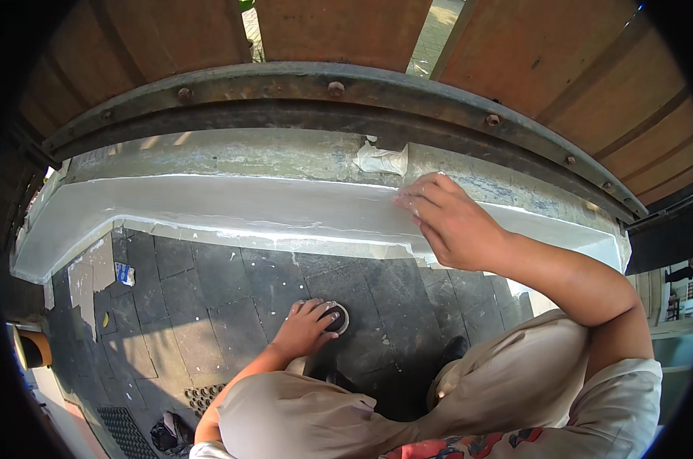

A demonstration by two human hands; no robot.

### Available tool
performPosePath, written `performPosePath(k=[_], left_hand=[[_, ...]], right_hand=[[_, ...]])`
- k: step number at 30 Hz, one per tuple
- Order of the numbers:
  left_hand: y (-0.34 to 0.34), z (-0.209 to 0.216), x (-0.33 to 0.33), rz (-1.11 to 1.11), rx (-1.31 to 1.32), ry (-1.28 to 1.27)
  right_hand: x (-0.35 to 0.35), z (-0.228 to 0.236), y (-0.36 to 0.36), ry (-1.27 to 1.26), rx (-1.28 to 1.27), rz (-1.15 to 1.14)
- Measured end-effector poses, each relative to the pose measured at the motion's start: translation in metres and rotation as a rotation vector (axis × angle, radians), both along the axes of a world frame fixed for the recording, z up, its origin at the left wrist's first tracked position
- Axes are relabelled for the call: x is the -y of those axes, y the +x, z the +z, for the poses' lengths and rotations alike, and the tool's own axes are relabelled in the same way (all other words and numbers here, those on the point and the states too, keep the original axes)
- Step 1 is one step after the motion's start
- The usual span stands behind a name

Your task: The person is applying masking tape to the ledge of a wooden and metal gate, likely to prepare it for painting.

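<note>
Crouching over beige trouser knees (515, 382), the person is reaching the left hand (304, 329) down, its fingers curling closed around a small round dark can (337, 317) standing on the grey paving stones (208, 298). Farther up, the right hand (450, 218) is stretching forward, fingers nearly flat and holding nothing, the tips pressing on the white coated ledge (231, 206) below the rusty wooden gate (339, 30).

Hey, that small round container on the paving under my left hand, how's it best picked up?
Grip the small round container by its circular rim, coming straight down from above. It sits flat on the dark paving, and the left hand already covers it from that side.
</note>
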State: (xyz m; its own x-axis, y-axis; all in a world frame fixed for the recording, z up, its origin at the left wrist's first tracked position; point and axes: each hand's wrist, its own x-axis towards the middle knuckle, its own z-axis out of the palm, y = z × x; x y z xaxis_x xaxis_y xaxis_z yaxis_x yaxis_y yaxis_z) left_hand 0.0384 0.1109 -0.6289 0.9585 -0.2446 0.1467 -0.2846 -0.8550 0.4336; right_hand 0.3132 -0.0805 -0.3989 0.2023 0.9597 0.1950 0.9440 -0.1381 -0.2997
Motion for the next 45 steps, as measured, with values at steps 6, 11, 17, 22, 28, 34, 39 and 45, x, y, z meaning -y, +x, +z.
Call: performPosePath(k=[6,11,17,22,28,34,39,45], left_hand=[[-0.002,-0.033,0.006,-0.088,-0.104,-0.044],[-0.008,-0.023,-0.015,-0.180,-0.033,0.130],[0.077,0.168,-0.018,0.144,-0.326,-0.728],[0.108,0.243,0.004,0.140,-0.004,-1.048],[0.130,0.257,0.016,-0.065,0.444,-0.436],[0.134,0.254,0.033,-0.127,0.664,-0.202],[0.134,0.245,0.031,-0.202,0.812,-0.064],[0.134,0.224,0.034,-0.188,0.856,-0.029]], right_hand=[[0.023,-0.012,-0.025,-0.350,-0.301,0.066],[0.025,-0.038,-0.029,-0.623,-0.401,0.149],[0.021,0.044,-0.025,-0.334,-0.525,0.007],[0.024,0.088,-0.022,0.032,-0.605,-0.138],[0.037,0.114,-0.021,0.219,-0.464,-0.121],[0.049,0.131,-0.024,0.311,-0.315,0.032],[0.060,0.130,-0.023,0.243,-0.393,0.093],[0.057,0.123,-0.024,0.357,-0.298,0.094]])
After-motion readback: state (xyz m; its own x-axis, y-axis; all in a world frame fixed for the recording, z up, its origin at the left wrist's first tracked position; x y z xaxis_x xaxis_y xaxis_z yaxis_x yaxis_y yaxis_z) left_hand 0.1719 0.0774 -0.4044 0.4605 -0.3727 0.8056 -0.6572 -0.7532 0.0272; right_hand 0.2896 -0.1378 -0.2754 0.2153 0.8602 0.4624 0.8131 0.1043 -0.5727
